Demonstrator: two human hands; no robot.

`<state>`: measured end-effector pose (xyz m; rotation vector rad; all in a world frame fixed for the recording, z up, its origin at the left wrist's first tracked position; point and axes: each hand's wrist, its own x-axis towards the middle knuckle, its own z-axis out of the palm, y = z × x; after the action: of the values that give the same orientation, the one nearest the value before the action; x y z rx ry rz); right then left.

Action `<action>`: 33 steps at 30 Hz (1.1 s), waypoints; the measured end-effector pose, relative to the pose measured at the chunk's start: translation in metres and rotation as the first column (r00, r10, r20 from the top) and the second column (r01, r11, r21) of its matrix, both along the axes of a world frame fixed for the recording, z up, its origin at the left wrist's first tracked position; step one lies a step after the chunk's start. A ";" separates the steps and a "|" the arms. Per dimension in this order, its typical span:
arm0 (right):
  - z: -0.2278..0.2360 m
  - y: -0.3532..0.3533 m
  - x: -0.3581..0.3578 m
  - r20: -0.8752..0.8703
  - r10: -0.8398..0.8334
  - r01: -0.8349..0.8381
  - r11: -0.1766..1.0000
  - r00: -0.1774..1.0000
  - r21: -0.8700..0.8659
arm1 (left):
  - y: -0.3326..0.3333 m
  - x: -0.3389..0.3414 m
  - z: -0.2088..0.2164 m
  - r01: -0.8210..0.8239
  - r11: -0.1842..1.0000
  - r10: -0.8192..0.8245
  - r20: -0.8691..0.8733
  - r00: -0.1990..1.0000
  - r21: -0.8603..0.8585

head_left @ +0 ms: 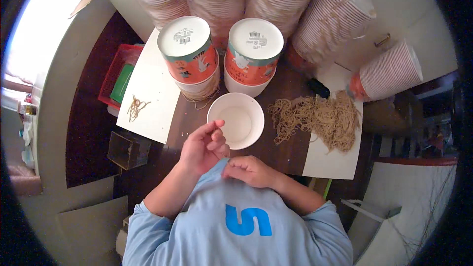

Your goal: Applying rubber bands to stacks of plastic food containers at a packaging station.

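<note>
My left hand is raised over the near left rim of a white paper tub, its fingers curled and the thumb and forefinger pinched together. Whatever may be in that pinch is too small to name. Close against the front of my shirt, my right hand is closed with its fingers bent inward; their tips are partly hidden, and I cannot make out what they hold. The tub stands upright with its mouth up and shows a bare white inside.
Two upturned orange-and-green printed tubs sit on white ones beyond. A heap of tan twine lies right, near a black object; loose strands lie left. Tall stacks of paper tubs line the back.
</note>
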<state>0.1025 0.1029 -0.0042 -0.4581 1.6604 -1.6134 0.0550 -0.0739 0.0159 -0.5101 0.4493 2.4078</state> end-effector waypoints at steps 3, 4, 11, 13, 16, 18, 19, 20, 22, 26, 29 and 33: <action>-0.008 0.024 0.000 0.135 -0.196 0.213 0.970 0.971 -0.120 | -0.011 -0.007 -0.012 -0.087 0.995 0.086 -0.025 0.996 -0.042; -0.004 0.034 -0.004 0.154 -0.276 0.296 0.947 0.949 -0.125 | -0.017 -0.008 -0.018 -0.087 0.995 0.086 -0.026 0.996 -0.042; 0.018 0.058 -0.014 0.352 -0.407 0.497 0.840 0.843 -0.219 | -0.019 0.007 -0.033 0.133 0.789 -0.240 -0.101 0.966 -0.600; 0.011 0.046 -0.011 0.650 -0.337 0.654 0.679 0.681 -0.334 | -0.013 0.015 -0.018 -0.270 0.095 -0.686 -0.260 0.680 -0.958; 0.004 0.027 -0.007 0.830 -0.237 0.802 0.483 0.505 -0.351 | -0.013 0.019 -0.008 -0.680 -0.078 -0.787 -0.374 0.491 -0.729; 0.009 0.015 -0.006 0.829 -0.249 0.814 0.461 0.501 -0.353 | -0.006 0.030 0.011 -0.624 0.147 -0.722 -0.514 0.462 -0.767; 0.008 0.009 -0.006 0.832 -0.288 0.847 0.408 0.474 -0.341 | -0.004 0.034 0.015 -0.598 0.217 -0.748 -0.525 0.406 -0.771; 0.008 0.005 -0.006 0.835 -0.325 0.876 0.351 0.444 -0.329 | 0.001 0.040 0.019 -0.517 0.276 -0.739 -0.523 0.425 -0.810; 0.005 -0.004 -0.005 0.786 -0.380 0.861 0.359 0.488 -0.360 | 0.012 0.046 0.019 -0.400 0.344 -0.731 -0.510 0.454 -0.850; 0.017 -0.016 0.001 0.660 -0.572 0.860 0.444 0.487 -0.250 | 0.023 0.046 0.015 -0.415 0.379 -0.711 -0.548 0.441 -0.827; 0.011 -0.019 0.002 0.619 -0.605 0.862 0.411 0.501 -0.297 | 0.029 0.046 0.016 -0.375 0.334 -0.725 -0.490 0.484 -0.865; 0.013 -0.021 0.006 0.597 -0.631 0.866 0.415 0.496 -0.281 | 0.031 0.051 0.010 -0.348 0.340 -0.716 -0.481 0.507 -0.874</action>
<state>0.1088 0.0819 0.0086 0.5076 1.0435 -2.6973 0.1058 -0.0434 0.0259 0.4475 2.3019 1.6165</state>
